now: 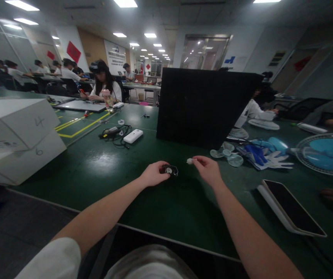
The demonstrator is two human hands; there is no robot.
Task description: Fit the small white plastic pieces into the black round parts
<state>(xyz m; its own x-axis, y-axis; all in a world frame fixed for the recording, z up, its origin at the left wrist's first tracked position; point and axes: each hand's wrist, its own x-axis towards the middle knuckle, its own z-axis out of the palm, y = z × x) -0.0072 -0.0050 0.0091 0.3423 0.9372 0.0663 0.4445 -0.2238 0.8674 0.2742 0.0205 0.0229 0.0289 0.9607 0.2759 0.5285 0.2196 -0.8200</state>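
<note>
My left hand [154,174] is closed around a small black part with a white round centre [170,169], held just above the dark green table [96,162]. My right hand [208,168] pinches a small white piece [189,161] between thumb and fingertips, a short gap to the right of the black part. Both hands hover near the table's middle, in front of a black upright panel [204,106].
White boxes [15,135] are stacked at the left. A white remote [133,136] and black cables [114,133] lie behind. Blue fan parts [326,153], white gloves [273,159] and clear blades [227,153] sit right. A tablet [291,207] lies near right. People work at other tables.
</note>
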